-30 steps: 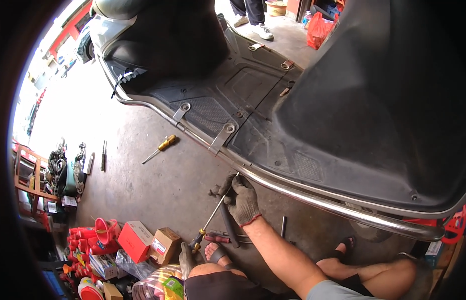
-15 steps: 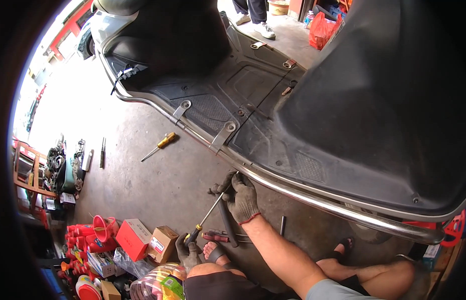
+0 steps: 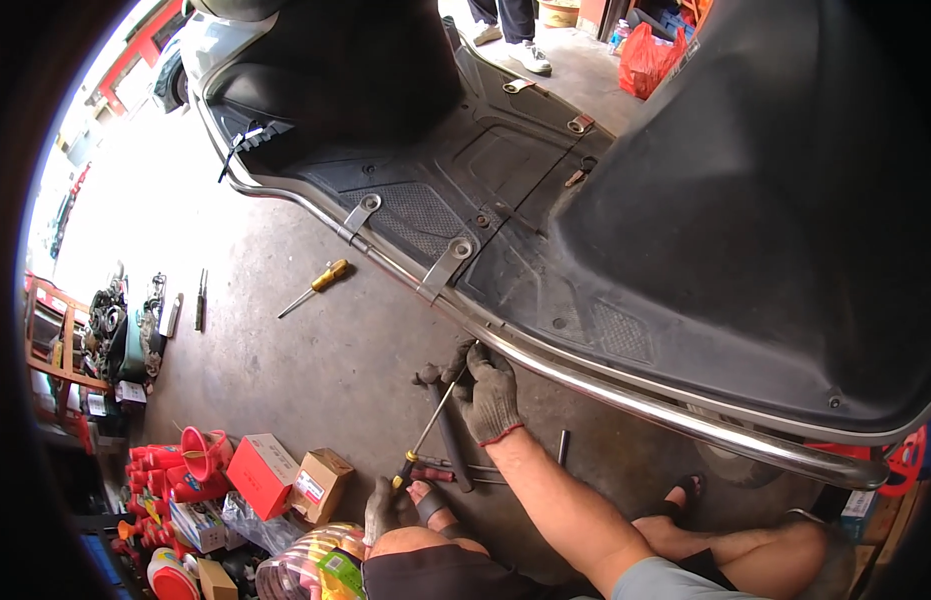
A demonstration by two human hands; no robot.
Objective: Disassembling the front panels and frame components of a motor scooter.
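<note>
Screwdriver (image 3: 425, 440) | left hand (image 3: 387, 508) fingers grip handle | right hand (image 3: 488, 392) fingers closed, steadying shaft near chrome guard rail (image 3: 625, 395) | floor

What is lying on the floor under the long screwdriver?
Under the long screwdriver lie a dark bar and red-handled pliers on the concrete floor. The left hand covers its handle end.

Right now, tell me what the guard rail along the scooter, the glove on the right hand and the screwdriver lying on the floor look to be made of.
Guard rail: polished or chromed metal tube, judging by its bright mirror-like glints.
Right hand glove: grey knitted fabric with a red cuff edge; dark smudges suggest grime.
Screwdriver: thin grey metal shaft, yellow handle that looks like plastic.
</note>
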